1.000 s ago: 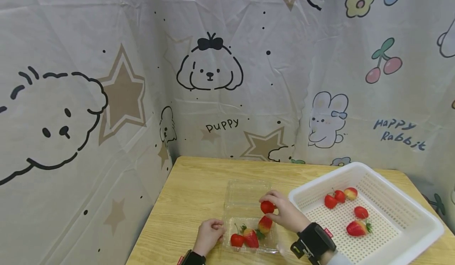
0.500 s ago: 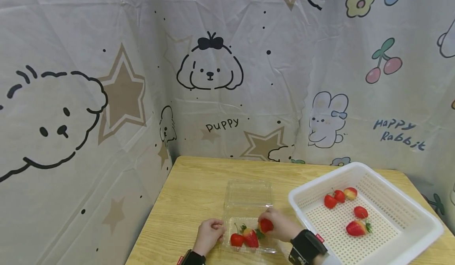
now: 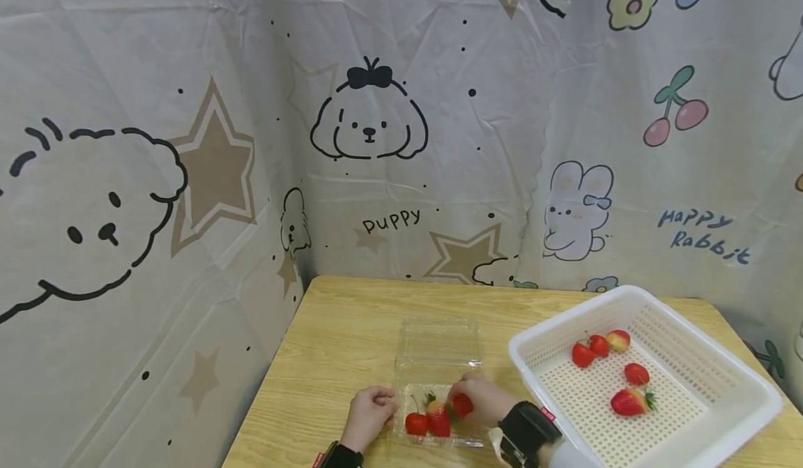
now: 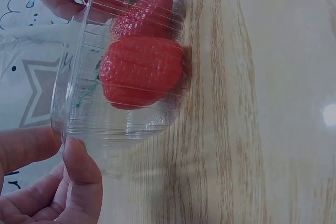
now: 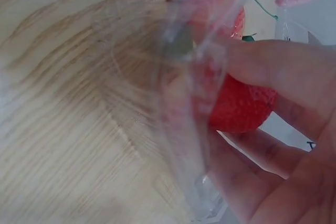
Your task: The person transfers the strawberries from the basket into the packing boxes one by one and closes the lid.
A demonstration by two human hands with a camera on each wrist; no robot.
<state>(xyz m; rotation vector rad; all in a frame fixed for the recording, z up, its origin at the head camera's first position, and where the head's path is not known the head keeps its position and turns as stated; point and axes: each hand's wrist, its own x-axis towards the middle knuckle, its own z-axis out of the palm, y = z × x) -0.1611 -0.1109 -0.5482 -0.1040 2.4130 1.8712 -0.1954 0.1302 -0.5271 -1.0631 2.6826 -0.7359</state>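
My left hand (image 3: 369,416) pinches the near-left rim of a clear plastic box (image 4: 63,90) between thumb and forefinger. The box's lid (image 3: 439,339) lies folded back behind it. A red fruit with a thin green stem (image 3: 416,424) sits in the box's left side, beside a strawberry (image 3: 438,420) with green leaves. Inside the right part of the box, my right hand (image 3: 484,398) grips a dimpled red strawberry (image 5: 244,106) between thumb and fingers. The box wall blurs and partly covers that fruit in the right wrist view.
A white perforated basket (image 3: 740,398) stands at the right of the wooden table (image 3: 351,314), close beside my right forearm. It holds two cherries (image 3: 583,355) with stems, a strawberry (image 3: 629,402) and other red fruit (image 3: 636,374). A printed curtain (image 3: 408,175) hangs behind.
My right hand has moved down into the box with the red fruit, then slightly left. The stemmed fruit and the leafy strawberry have shifted slightly left. My left hand stays at the rim.
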